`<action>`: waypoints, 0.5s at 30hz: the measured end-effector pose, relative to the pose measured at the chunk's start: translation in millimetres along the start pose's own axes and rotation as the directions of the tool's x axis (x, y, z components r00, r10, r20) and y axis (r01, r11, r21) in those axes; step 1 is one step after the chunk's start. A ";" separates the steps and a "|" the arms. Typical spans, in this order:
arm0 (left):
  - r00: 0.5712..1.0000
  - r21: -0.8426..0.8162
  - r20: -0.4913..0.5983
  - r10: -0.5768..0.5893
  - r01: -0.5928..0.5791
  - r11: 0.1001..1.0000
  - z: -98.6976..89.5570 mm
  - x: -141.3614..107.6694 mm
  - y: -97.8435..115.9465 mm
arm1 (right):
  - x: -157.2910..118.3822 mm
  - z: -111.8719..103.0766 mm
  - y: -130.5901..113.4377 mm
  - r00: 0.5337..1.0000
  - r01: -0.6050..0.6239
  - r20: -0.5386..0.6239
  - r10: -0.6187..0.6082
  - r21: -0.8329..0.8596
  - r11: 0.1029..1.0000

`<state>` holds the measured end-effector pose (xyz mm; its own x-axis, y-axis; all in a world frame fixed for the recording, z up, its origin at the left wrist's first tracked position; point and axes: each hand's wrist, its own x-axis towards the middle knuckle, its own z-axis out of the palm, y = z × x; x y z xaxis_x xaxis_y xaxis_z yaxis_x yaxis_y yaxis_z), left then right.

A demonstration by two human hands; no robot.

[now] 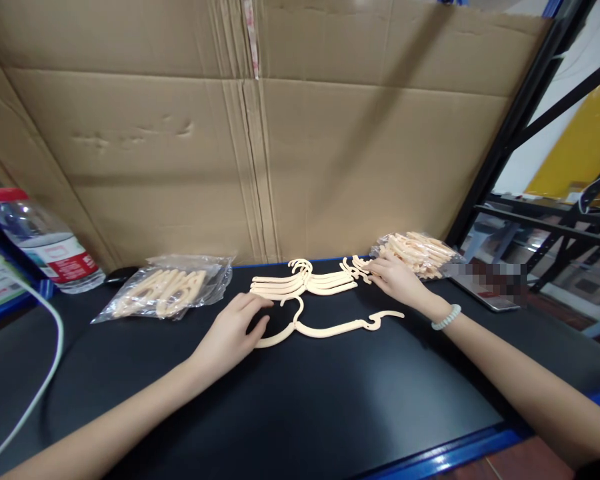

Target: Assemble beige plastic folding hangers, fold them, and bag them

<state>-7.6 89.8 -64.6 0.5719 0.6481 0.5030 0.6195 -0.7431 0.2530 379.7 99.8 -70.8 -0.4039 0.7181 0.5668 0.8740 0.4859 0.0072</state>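
Observation:
A cream plastic hanger (330, 330) lies on the black tabletop, with a curved hook at its middle and a wavy hooked piece (374, 323) at its right end. My left hand (233, 333) rests over this hanger's left end, thumb and fingers apart; whether it touches the hanger is unclear. Behind lies a row of several similar hangers (280, 285), lined up close together. At the row's right end, several small hook pieces (349, 268) cluster. My right hand (397, 280), wearing a pale bead bracelet, has its fingers closed on one of these hook pieces, partly hiding it.
A clear bag of cream parts (165, 293) lies to the left, another bag (415, 253) at the back right. A phone-like device (485, 287) sits beyond my right wrist. A red-capped bottle (55, 247) and a white cable (55, 347) are at left. Cardboard (180, 167) walls the back.

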 end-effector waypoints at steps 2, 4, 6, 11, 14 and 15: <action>1.000 0.022 -0.005 -0.011 0.011 1.000 3.5 7.2 -11.3 | 4.4 5.0 -3.8 0.999 0.037 0.031 -0.037 -0.009 0.999; 1.000 0.027 0.010 -0.023 0.022 0.999 7.2 13.0 -20.3 | 7.2 10.9 -4.7 0.996 0.064 0.057 -0.063 -0.017 0.998; 0.999 0.028 0.021 -0.033 0.032 0.999 9.8 16.7 -25.6 | 8.1 16.3 -3.6 0.994 0.079 0.073 -0.077 -0.027 0.997; 0.998 0.027 0.028 -0.052 0.052 0.998 10.2 20.2 -28.7 | 8.7 23.5 -0.7 0.994 0.090 0.075 -0.086 -0.051 0.995; 0.998 0.025 0.029 -0.058 0.057 0.998 9.3 21.4 -28.8 | 9.6 23.2 -1.3 0.993 0.101 0.066 -0.097 -0.057 0.993; 0.998 0.024 0.028 -0.059 0.058 0.998 9.2 21.7 -28.8 | 9.8 22.7 -1.6 0.993 0.105 0.062 -0.102 -0.057 0.993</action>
<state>-8.0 126.8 -68.6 0.5494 0.6950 0.4639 0.6644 -0.7000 0.2619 368.1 117.4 -84.0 -0.5066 0.6944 0.5110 0.8407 0.5294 0.1141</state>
